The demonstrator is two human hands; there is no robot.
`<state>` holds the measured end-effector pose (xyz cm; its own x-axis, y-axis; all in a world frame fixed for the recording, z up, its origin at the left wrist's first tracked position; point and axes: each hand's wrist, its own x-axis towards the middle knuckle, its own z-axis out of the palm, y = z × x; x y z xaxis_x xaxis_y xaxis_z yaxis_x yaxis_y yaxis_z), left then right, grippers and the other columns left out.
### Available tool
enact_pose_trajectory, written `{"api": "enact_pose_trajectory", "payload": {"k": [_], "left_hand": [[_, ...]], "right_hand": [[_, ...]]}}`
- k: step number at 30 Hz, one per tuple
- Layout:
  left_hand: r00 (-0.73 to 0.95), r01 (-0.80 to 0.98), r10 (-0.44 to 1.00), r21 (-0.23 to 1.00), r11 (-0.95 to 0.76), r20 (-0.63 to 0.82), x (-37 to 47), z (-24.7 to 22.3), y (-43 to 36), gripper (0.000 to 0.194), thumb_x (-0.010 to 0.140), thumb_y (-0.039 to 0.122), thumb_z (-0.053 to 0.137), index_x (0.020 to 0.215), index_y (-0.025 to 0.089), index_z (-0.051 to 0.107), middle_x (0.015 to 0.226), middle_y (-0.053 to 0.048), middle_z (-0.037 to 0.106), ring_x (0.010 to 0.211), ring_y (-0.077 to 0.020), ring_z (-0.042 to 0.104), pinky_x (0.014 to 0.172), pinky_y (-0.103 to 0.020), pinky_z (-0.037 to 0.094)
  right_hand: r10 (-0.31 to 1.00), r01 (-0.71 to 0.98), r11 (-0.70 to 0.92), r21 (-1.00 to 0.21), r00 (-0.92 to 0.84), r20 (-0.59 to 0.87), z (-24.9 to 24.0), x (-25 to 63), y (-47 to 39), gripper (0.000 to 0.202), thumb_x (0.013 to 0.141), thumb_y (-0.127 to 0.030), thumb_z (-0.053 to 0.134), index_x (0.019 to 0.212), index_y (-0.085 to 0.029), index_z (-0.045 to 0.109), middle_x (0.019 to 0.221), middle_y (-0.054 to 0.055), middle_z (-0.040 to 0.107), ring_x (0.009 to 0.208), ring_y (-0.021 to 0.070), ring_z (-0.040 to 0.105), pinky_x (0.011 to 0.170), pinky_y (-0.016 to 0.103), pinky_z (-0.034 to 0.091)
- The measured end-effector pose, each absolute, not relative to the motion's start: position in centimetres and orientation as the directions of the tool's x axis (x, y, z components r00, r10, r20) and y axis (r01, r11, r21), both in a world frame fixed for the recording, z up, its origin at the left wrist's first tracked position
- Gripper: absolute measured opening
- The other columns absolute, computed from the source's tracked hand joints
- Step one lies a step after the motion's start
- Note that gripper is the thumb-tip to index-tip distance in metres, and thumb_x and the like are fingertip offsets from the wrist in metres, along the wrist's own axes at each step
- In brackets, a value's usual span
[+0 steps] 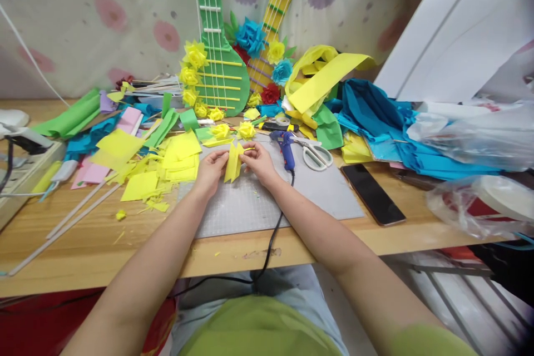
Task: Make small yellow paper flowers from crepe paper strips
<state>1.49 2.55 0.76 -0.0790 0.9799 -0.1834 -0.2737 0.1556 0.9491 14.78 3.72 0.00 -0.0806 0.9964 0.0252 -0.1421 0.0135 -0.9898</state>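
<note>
A folded piece of yellow paper (232,164) is held upright between both hands, above the grey cutting mat (233,217). My left hand (212,170) pinches its left side. On the right side, the fingers of my right hand (259,161) are closed on the same paper. Two yellow paper flowers (246,130) lie just behind the hands. A blue glue gun (286,150) rests on the mat right of my right hand, its black cable running to the table's front edge. White-handled scissors (317,157) lie beside it.
Yellow paper squares (179,156) are piled at the left. A green paper instrument (223,78) and a yellow one (267,61) lean at the back. A black phone (372,194), blue paper (375,117) and a plastic-wrapped roll (488,203) lie at the right.
</note>
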Motion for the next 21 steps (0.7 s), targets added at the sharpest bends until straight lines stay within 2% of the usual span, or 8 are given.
{"api": "enact_pose_trajectory", "payload": {"k": [6,13,21], "left_hand": [[-0.082,-0.305,0.976,0.938,0.167,-0.201,2.0,0.9,2.2,0.034,0.053,0.029,0.076,0.080,0.011,0.064,0.070,-0.004,0.067,0.064,-0.0143,0.063,0.065,-0.028,0.051],[-0.095,-0.305,0.967,0.931,0.199,-0.238,2.4,1.2,1.9,0.032,0.053,0.025,0.076,0.078,0.009,0.065,0.068,-0.005,0.067,0.060,-0.0122,0.062,0.063,-0.026,0.050],[-0.156,-0.285,0.966,0.946,0.158,-0.208,2.1,0.9,2.3,0.030,0.055,0.024,0.073,0.079,0.009,0.064,0.062,-0.004,0.065,0.058,-0.0150,0.063,0.062,-0.029,0.050]], "right_hand": [[0.996,-0.052,0.048,-0.997,-0.066,0.051,-0.6,14.7,4.0,0.022,0.062,-0.026,0.059,0.079,-0.019,0.048,0.068,-0.005,0.050,0.057,0.0069,0.048,0.041,0.017,0.039],[0.997,-0.001,0.043,-0.999,-0.059,0.043,-1.2,14.6,4.2,0.030,0.060,-0.022,0.059,0.087,-0.019,0.046,0.063,-0.008,0.049,0.049,0.0040,0.044,0.042,0.016,0.037],[0.992,-0.107,-0.016,-0.994,-0.122,-0.003,0.3,14.7,3.5,0.033,0.063,-0.023,0.063,0.087,-0.021,0.041,0.068,-0.006,0.053,0.058,0.0082,0.057,0.042,0.017,0.045]]}}
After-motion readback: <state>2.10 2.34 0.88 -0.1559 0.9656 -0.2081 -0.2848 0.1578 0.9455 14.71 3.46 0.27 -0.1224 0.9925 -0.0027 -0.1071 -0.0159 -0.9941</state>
